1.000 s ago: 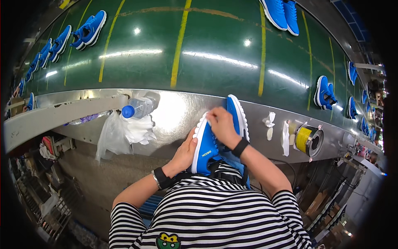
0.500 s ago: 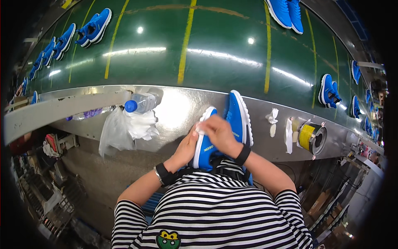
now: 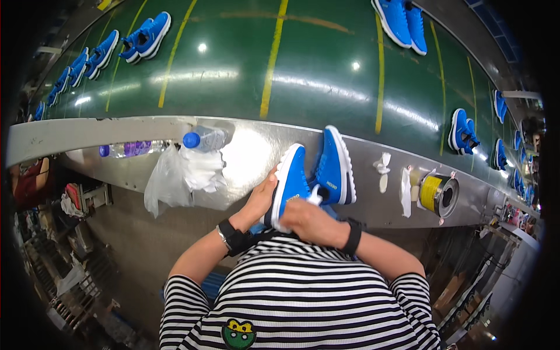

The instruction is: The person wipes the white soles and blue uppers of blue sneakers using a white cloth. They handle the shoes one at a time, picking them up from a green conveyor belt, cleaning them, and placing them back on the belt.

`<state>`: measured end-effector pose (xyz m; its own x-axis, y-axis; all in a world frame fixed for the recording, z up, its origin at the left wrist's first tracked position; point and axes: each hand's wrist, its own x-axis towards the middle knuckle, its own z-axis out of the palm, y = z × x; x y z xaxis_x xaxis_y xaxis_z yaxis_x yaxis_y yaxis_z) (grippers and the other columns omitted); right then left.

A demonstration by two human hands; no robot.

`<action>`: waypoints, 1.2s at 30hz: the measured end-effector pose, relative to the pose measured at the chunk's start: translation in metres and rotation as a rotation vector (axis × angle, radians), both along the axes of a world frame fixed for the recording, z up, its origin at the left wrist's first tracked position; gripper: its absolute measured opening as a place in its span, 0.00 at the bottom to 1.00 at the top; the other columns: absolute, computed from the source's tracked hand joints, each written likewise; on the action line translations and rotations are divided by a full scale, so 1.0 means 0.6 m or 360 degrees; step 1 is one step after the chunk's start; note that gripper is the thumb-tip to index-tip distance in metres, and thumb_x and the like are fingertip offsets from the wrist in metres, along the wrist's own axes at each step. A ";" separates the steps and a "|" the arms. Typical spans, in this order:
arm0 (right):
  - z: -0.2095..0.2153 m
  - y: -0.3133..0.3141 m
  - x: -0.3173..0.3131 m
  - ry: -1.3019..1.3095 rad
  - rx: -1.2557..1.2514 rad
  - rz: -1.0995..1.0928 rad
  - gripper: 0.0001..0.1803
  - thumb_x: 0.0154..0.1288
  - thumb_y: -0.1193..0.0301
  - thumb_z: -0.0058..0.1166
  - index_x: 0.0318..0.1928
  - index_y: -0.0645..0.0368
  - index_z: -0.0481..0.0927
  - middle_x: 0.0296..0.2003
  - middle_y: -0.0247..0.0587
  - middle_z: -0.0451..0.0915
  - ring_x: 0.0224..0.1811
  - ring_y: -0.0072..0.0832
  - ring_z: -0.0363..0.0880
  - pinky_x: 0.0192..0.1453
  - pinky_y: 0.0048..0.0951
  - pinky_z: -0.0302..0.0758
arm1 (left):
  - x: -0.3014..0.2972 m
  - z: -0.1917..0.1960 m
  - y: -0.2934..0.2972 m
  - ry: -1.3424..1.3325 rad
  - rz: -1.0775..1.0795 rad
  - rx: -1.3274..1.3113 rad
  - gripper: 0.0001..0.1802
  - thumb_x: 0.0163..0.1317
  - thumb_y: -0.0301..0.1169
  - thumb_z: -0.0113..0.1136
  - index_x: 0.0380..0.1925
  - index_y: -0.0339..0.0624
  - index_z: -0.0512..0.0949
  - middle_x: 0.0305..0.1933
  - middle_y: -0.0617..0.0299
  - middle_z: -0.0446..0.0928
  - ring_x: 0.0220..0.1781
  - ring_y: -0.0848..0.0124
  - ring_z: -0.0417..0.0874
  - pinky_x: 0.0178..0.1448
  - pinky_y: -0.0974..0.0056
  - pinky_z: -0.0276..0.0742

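Observation:
A blue sneaker (image 3: 291, 175) with a white sole stands at the bench's front edge, toe pointing away from me. Along its left side lies my left hand (image 3: 260, 198), gripping it. My right hand (image 3: 309, 220), blurred by motion, is closed at the heel end. A crumpled white wipe (image 3: 315, 196) pokes out above its knuckles; whether it is cloth or paper I cannot tell. The heel is partly hidden behind that hand. Just to the right, a second blue sneaker (image 3: 336, 166) rests on the bench with no hand on it.
Beyond the metal bench (image 3: 251, 146) runs a green conveyor belt (image 3: 326, 99) carrying several blue pairs. A capped water bottle (image 3: 207, 139) and a white plastic bag (image 3: 169, 181) lie left. A yellow-labelled tin (image 3: 437, 195) and white scraps (image 3: 382, 164) sit right. A pale bar (image 3: 99, 133) crosses the left.
My right hand has moved from the sneaker's toe area back toward its heel, with the white wipe. The held sneaker sits slightly more upright and turned, its white sole edge showing more.

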<state>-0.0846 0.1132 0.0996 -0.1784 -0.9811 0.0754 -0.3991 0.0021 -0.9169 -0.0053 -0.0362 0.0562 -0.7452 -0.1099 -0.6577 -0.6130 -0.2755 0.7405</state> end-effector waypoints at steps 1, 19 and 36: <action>0.028 0.008 0.000 -0.0256 0.0124 -0.0071 0.02 0.51 0.77 0.53 0.27 0.61 0.75 0.26 0.41 0.70 0.35 0.37 0.70 0.39 0.33 0.68 | -0.005 0.006 -0.006 0.0128 -0.0020 -0.0083 0.29 0.69 0.45 0.29 0.63 0.37 0.53 0.64 0.50 0.58 0.66 0.65 0.57 0.67 0.67 0.50; -0.147 0.363 -0.173 0.0200 0.0566 -0.2340 0.11 0.57 0.77 0.50 0.42 0.61 0.75 0.33 0.43 0.75 0.35 0.29 0.73 0.41 0.28 0.70 | 0.005 -0.020 -0.027 0.0415 0.0040 -0.0120 0.29 0.67 0.41 0.42 0.63 0.38 0.53 0.60 0.58 0.63 0.60 0.72 0.63 0.63 0.70 0.56; -0.128 0.148 -0.091 -0.0575 0.0454 -0.1311 0.42 0.44 0.63 0.66 0.59 0.63 0.61 0.50 0.48 0.69 0.51 0.32 0.70 0.57 0.30 0.65 | 0.015 -0.037 -0.019 0.0236 0.0539 0.0571 0.28 0.67 0.45 0.38 0.58 0.34 0.59 0.56 0.53 0.68 0.54 0.67 0.72 0.58 0.63 0.68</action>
